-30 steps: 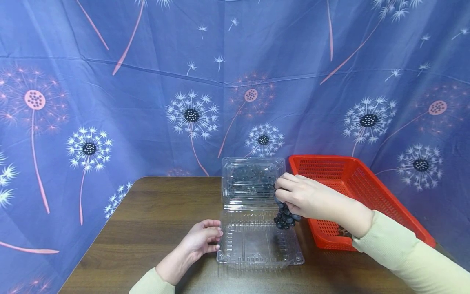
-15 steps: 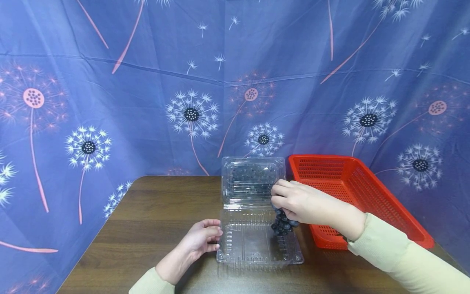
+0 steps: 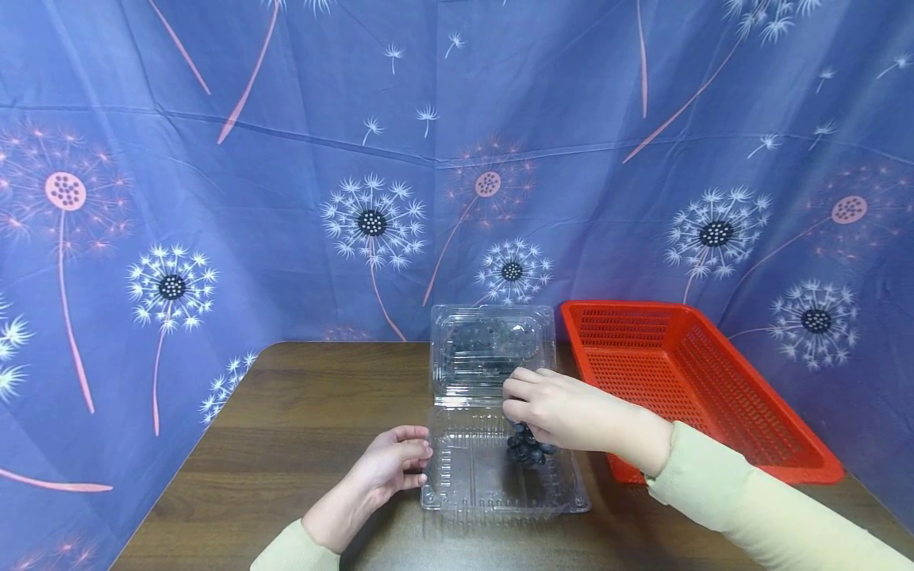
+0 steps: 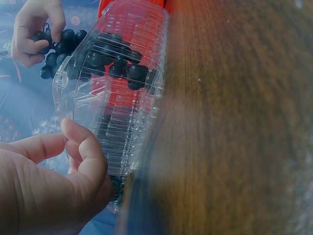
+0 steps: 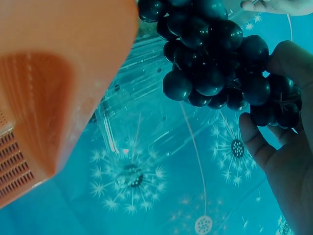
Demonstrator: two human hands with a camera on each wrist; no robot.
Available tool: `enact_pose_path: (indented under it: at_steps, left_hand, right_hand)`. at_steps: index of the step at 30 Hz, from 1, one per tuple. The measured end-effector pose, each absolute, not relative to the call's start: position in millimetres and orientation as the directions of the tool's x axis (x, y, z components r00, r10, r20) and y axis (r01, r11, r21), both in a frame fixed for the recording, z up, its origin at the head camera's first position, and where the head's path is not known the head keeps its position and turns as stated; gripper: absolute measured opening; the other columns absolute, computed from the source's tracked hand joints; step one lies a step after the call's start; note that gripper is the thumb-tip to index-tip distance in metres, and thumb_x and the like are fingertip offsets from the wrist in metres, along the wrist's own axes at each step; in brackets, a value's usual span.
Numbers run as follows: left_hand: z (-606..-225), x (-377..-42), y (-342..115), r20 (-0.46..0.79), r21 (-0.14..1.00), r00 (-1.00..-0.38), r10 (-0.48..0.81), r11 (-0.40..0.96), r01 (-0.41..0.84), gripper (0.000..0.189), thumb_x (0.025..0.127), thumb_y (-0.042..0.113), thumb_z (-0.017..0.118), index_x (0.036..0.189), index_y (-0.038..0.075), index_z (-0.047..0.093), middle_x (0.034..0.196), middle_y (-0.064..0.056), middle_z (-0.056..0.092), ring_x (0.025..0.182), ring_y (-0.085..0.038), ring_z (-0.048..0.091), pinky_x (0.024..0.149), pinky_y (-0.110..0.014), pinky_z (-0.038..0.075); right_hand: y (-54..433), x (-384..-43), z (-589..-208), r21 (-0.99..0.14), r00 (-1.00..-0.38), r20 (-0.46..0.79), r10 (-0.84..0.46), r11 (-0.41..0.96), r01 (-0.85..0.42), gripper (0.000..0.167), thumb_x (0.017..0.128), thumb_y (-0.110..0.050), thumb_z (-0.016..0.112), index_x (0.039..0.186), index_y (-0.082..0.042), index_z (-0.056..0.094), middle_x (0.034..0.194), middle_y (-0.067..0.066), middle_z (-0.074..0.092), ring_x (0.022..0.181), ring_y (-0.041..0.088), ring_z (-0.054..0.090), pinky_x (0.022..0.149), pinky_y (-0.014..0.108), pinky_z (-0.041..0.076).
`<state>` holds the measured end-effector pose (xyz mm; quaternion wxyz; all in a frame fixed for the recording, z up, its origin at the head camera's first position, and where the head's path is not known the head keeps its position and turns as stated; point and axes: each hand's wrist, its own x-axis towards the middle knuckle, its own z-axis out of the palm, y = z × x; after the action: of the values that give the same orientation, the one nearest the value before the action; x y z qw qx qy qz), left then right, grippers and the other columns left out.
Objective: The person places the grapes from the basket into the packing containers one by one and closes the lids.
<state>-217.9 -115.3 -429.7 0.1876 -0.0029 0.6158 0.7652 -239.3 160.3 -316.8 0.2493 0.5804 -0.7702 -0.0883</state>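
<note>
A bunch of dark grapes (image 3: 527, 448) hangs from my right hand (image 3: 560, 408), low over the right part of a clear plastic clamshell box (image 3: 478, 476). In the right wrist view, thumb and fingers pinch the upper end of the grapes (image 5: 210, 73). My left hand (image 3: 393, 464) is at the box's left side. From the left wrist view, its curled fingers and thumb hold the edge of the clamshell box (image 4: 117, 147). The box's lid (image 3: 493, 357) stands raised at the back, with dark shapes showing through it.
A red perforated plastic basket (image 3: 760, 388) stands right of the box, partly behind the right forearm. The brown wooden table (image 3: 321, 412) extends to the left. A blue cloth with dandelion prints (image 3: 286, 198) hangs behind the table.
My right hand has moved left and down with the grapes, from the box's right edge to farther over its base. The left hand and the box have stayed in place.
</note>
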Motion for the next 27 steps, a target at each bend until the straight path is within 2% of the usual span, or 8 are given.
enact_pose_path:
  at_steps: [6, 14, 20, 27]
  left_hand:
    - [-430, -218, -115, -0.238, 0.94, -0.93, 0.281, -0.173, -0.293, 0.04, 0.084, -0.003, 0.055, 0.121, -0.005, 0.04, 0.085, 0.001, 0.051, 0.072, -0.011, 0.05, 0.059, -0.022, 0.049]
    - [-430, -218, -115, -0.236, 0.94, -0.928, 0.287, -0.176, -0.294, 0.04, 0.084, -0.003, 0.055, 0.121, -0.005, 0.04, 0.086, 0.002, 0.052, 0.072, -0.011, 0.05, 0.059, -0.023, 0.049]
    - [-429, -217, -115, -0.237, 0.938, -0.927, 0.289, -0.18, -0.296, 0.04, 0.083, -0.002, 0.056, 0.12, -0.005, 0.04, 0.085, 0.002, 0.053, 0.072, -0.011, 0.051, 0.06, -0.023, 0.049]
    - [-429, -217, -115, -0.24, 0.941, -0.928, 0.285, -0.167, -0.294, 0.039, 0.085, -0.002, 0.054, 0.12, -0.005, 0.04, 0.085, 0.001, 0.052, 0.072, -0.011, 0.051, 0.059, -0.023, 0.049]
  right_hand:
    - [153, -238, -321, 0.425, -0.208, 0.27, -0.94, 0.311, -0.85, 0.028, 0.064, -0.004, 0.068, 0.077, -0.017, 0.047, 0.084, -0.007, 0.046, 0.081, 0.013, 0.044, 0.06, 0.024, 0.038]
    - [142, -237, -331, 0.419, -0.187, 0.277, -0.942, 0.294, -0.859, 0.023, 0.067, -0.002, 0.063, 0.077, -0.017, 0.048, 0.083, -0.006, 0.045, 0.081, 0.013, 0.045, 0.059, 0.023, 0.037]
    - [133, -234, -335, 0.422, -0.204, 0.257, -0.945, 0.299, -0.856, 0.023, 0.069, -0.008, 0.069, 0.081, -0.017, 0.052, 0.087, -0.007, 0.049, 0.084, 0.013, 0.047, 0.063, 0.024, 0.042]
    - [122, -232, -343, 0.443, -0.166, 0.281, -0.945, 0.281, -0.852, 0.024, 0.067, -0.01, 0.069, 0.082, -0.017, 0.053, 0.088, -0.006, 0.05, 0.086, 0.014, 0.048, 0.065, 0.025, 0.044]
